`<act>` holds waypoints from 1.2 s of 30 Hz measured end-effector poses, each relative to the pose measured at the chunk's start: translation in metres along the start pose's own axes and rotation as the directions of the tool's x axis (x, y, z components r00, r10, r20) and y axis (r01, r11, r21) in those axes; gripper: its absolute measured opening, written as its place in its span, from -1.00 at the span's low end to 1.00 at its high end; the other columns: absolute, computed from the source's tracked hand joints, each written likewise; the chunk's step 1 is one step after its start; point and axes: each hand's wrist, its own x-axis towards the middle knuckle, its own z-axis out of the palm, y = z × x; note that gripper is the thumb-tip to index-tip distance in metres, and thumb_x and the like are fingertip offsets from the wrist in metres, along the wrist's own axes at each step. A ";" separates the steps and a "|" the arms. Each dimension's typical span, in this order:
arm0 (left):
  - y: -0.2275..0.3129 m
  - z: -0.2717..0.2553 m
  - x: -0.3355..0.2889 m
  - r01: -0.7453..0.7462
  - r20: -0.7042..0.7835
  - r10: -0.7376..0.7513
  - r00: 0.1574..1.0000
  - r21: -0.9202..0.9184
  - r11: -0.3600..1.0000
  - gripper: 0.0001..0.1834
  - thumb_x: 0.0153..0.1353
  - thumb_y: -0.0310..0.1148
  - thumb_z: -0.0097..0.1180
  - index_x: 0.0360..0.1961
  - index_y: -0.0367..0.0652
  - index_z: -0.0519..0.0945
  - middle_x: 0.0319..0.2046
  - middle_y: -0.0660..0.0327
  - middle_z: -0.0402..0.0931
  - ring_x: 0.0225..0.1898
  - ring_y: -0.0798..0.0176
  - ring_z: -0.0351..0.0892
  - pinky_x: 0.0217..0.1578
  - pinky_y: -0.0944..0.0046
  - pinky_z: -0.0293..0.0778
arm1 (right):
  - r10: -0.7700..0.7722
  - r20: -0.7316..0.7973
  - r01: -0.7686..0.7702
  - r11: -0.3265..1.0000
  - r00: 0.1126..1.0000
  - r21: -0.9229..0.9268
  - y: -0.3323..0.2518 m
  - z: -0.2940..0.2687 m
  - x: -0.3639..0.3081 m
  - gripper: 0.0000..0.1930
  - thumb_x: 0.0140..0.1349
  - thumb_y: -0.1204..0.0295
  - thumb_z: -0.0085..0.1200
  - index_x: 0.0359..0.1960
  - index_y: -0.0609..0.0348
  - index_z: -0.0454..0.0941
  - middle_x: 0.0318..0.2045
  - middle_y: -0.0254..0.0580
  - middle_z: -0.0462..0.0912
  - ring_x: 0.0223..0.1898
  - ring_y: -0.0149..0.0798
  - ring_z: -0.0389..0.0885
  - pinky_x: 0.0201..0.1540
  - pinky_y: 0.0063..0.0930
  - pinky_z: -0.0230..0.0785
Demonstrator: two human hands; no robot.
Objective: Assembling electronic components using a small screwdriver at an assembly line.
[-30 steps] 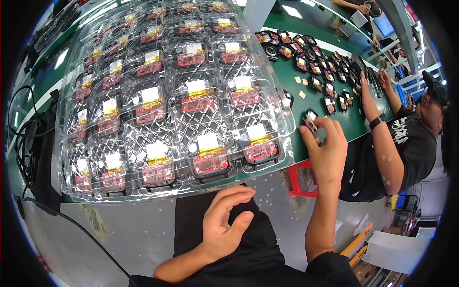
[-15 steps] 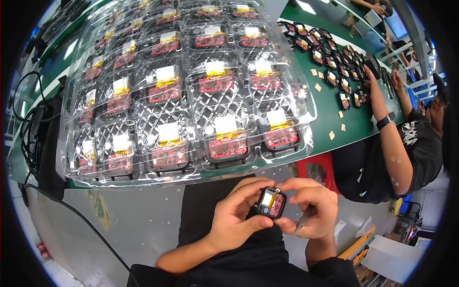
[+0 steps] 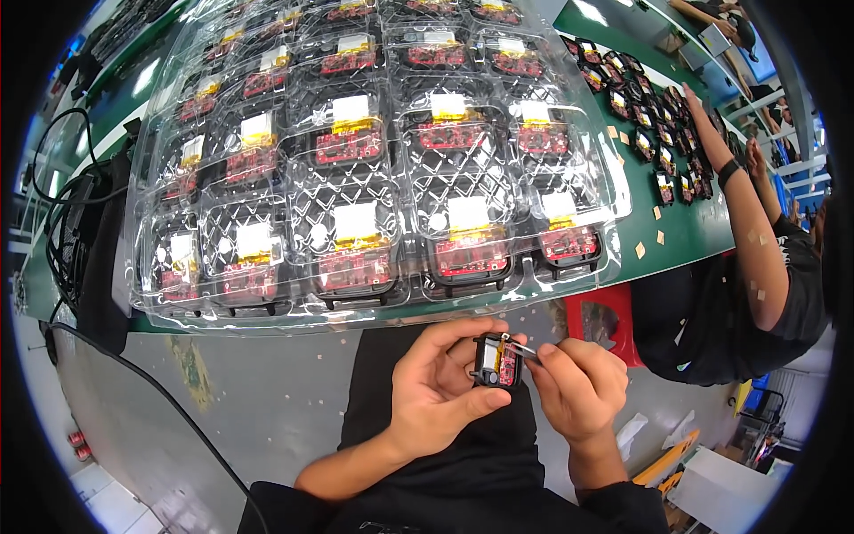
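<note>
My left hand (image 3: 433, 384) is closed round a small black device housing (image 3: 487, 375), thumb at its lower edge and fingers behind it. Inside the housing lie a red circuit board, a silver-white battery-like block and yellow tape. My right hand (image 3: 582, 383) pinches slim metal tweezers (image 3: 527, 352), whose tip is at the upper part of the housing, near the yellow tape; whether it touches is too small to tell. Just beyond my hands, clear plastic trays (image 3: 374, 313) hold rows of similar black housings with red boards.
The trays overhang the near edge of a green table (image 3: 680, 254). Many loose housings (image 3: 663, 147) and small tan squares (image 3: 640, 251) lie at the right, beside a co-worker's arm (image 3: 752, 222). A red stool (image 3: 614, 325) stands below; a black cable (image 3: 169, 400) hangs at left.
My right hand has let go of the housing's right edge and brought the tweezers up to its top. The housing has turned slightly in my left hand. The view has shifted a little.
</note>
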 end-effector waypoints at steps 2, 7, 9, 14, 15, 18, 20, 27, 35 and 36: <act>-0.001 -0.002 0.000 -0.009 0.005 0.009 1.000 0.014 1.000 -0.25 0.04 -0.37 0.54 0.21 -0.30 0.38 0.14 -0.05 0.45 0.18 -0.14 0.56 0.23 -0.07 0.51 | 0.012 -0.007 -0.012 0.999 1.000 -0.043 -0.001 0.001 -0.001 -0.64 -0.05 0.59 0.43 -0.15 0.15 0.70 -0.44 -0.30 0.56 -0.65 -0.38 0.38 -0.64 -0.52 0.17; -0.003 -0.002 -0.002 -0.003 0.028 0.003 1.000 0.012 1.000 -0.25 0.04 -0.41 0.53 0.21 -0.31 0.37 0.15 -0.06 0.45 0.19 -0.14 0.55 0.23 -0.08 0.51 | -0.009 -0.026 0.008 0.999 1.000 -0.046 0.000 0.003 -0.004 -0.65 -0.07 0.62 0.42 -0.17 0.16 0.71 -0.43 -0.29 0.58 -0.65 -0.38 0.37 -0.64 -0.52 0.16; -0.003 -0.003 -0.002 -0.005 0.031 0.005 1.000 0.009 1.000 -0.25 0.05 -0.41 0.52 0.20 -0.32 0.37 0.14 -0.07 0.45 0.18 -0.13 0.56 0.23 -0.07 0.51 | -0.018 -0.035 0.017 0.999 0.999 -0.045 0.000 0.003 -0.003 -0.64 -0.08 0.63 0.43 -0.17 0.17 0.71 -0.44 -0.29 0.59 -0.66 -0.38 0.38 -0.64 -0.52 0.16; -0.001 -0.003 0.000 -0.025 0.041 0.024 0.999 0.034 0.999 -0.28 0.07 -0.41 0.51 0.20 -0.35 0.37 0.14 -0.10 0.48 0.17 -0.10 0.57 0.22 -0.02 0.51 | 0.131 -0.044 -0.123 0.981 0.990 0.153 0.001 0.005 0.000 -0.67 -0.12 0.62 0.46 -0.24 0.18 0.72 -0.49 -0.28 0.61 -0.64 -0.33 0.51 -0.62 -0.51 0.28; 0.000 -0.003 0.000 -0.028 0.044 0.027 0.999 0.038 0.999 -0.28 0.08 -0.41 0.50 0.20 -0.35 0.37 0.14 -0.11 0.48 0.17 -0.09 0.58 0.22 -0.01 0.51 | 0.131 -0.043 -0.123 0.980 0.990 0.155 0.001 0.005 0.000 -0.67 -0.12 0.62 0.46 -0.24 0.18 0.72 -0.49 -0.28 0.61 -0.64 -0.33 0.51 -0.62 -0.51 0.28; -0.003 -0.007 0.001 -0.062 0.114 0.061 0.992 0.007 0.998 -0.30 0.12 -0.52 0.44 0.24 -0.35 0.34 0.19 -0.10 0.45 0.22 0.01 0.52 0.27 0.06 0.43 | 0.185 -0.026 -0.174 0.957 0.982 0.232 -0.001 0.005 0.001 -0.69 -0.14 0.59 0.47 -0.29 0.19 0.71 -0.49 -0.25 0.62 -0.62 -0.31 0.54 -0.61 -0.49 0.32; -0.004 -0.009 0.001 -0.091 0.179 0.095 0.979 -0.030 0.995 -0.31 0.15 -0.64 0.38 0.27 -0.35 0.33 0.24 -0.07 0.41 0.28 0.10 0.45 0.32 0.11 0.36 | 0.216 0.004 -0.211 0.948 0.976 0.239 -0.002 0.005 0.002 -0.70 -0.15 0.60 0.46 -0.30 0.20 0.71 -0.49 -0.24 0.62 -0.62 -0.30 0.56 -0.60 -0.49 0.33; -0.002 -0.005 -0.002 -0.100 0.053 0.094 0.994 0.124 0.987 -0.26 0.03 -0.45 0.53 0.18 -0.31 0.36 0.14 -0.12 0.47 0.16 0.00 0.58 0.20 0.06 0.52 | 0.163 -0.030 -0.158 0.980 0.986 0.121 -0.005 0.002 0.001 -0.71 -0.15 0.63 0.45 -0.31 0.22 0.70 -0.51 -0.23 0.61 -0.61 -0.26 0.56 -0.59 -0.48 0.36; -0.008 -0.007 -0.001 -0.180 0.139 0.166 0.976 0.090 0.980 -0.32 0.09 -0.69 0.40 0.22 -0.32 0.37 0.22 -0.04 0.38 0.21 0.15 0.50 0.18 0.16 0.51 | 0.148 0.027 -0.151 0.981 0.989 0.122 -0.010 0.003 0.002 -0.66 -0.15 0.66 0.45 -0.25 0.24 0.72 -0.50 -0.25 0.59 -0.60 -0.30 0.57 -0.59 -0.48 0.36; -0.008 -0.007 -0.002 -0.171 0.137 0.158 0.978 0.090 0.981 -0.33 0.09 -0.69 0.40 0.22 -0.33 0.37 0.22 -0.04 0.38 0.19 0.17 0.51 0.16 0.17 0.53 | 0.149 0.027 -0.151 0.981 0.989 0.122 -0.010 0.003 0.001 -0.66 -0.15 0.66 0.45 -0.25 0.24 0.72 -0.50 -0.25 0.59 -0.60 -0.30 0.57 -0.59 -0.48 0.36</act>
